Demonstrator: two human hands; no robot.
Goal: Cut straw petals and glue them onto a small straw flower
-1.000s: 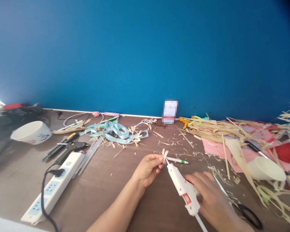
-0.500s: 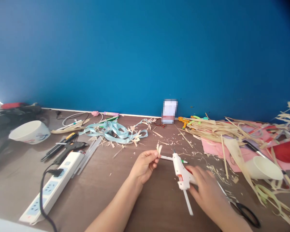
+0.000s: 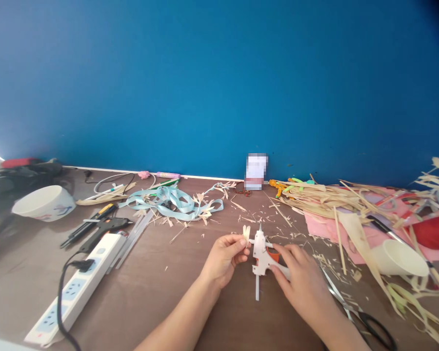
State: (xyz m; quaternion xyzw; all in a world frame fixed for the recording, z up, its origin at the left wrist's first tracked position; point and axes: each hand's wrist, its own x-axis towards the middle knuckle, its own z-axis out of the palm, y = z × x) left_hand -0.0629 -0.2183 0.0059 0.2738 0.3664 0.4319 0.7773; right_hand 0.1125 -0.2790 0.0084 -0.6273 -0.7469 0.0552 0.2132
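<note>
Between the thumb and fingers of my left hand (image 3: 227, 258) is a small piece of pale dried husk (image 3: 246, 232), its split tips pointing up like petals. Just to its right, a white hot glue gun (image 3: 259, 258) points away from me, a clear glue stick (image 3: 257, 288) sticking out of its rear. My right hand (image 3: 296, 273) grips the gun around its handle, thumb and index finger near the orange-red trigger. The nozzle sits close to the husk piece; whether they touch is hard to tell. A white pen-like stick behind the gun is mostly hidden.
Scissors (image 3: 373, 326) lie by my right wrist. Husk strips (image 3: 325, 197), pink paper and a cream cup (image 3: 400, 258) fill the right. Leftward are blue ribbon (image 3: 175, 200), a black glue gun (image 3: 104, 229), a power strip (image 3: 76, 292) and a white bowl (image 3: 44, 202). Husk scraps litter the middle.
The glue gun has come left, closer to my left hand, and turned straighter, with my right hand on it. My left hand has shifted slightly right and down with the husk piece.
</note>
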